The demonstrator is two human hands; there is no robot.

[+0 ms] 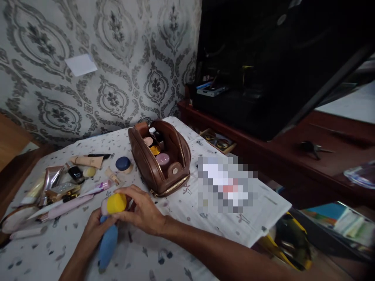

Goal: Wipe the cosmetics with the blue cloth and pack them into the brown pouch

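In front of me, both my hands are closed around a small container [116,203] with a wide yellow part and a pale pinkish end. My right hand [142,207] grips the yellow part between thumb and fingers. At the pale end is my left hand [98,224], which also has a soft-looking blue item [108,242] hanging below its fingers; I cannot tell its exact kind. Just beyond my hands stands a brown makeup bag [149,171], unzipped, with a pink round container [162,159] and other cosmetics inside. A dark-blue-lidded jar [123,164] sits left of the bag.
Several cosmetics lie at the left, among them a beige tube [88,161], a black bottle [75,173] and a pink brush [70,206]. A blurred-out item [225,183] lies right of the bag. Keys [313,148] rest on the dark red cabinet [293,136] below a black screen [249,70].
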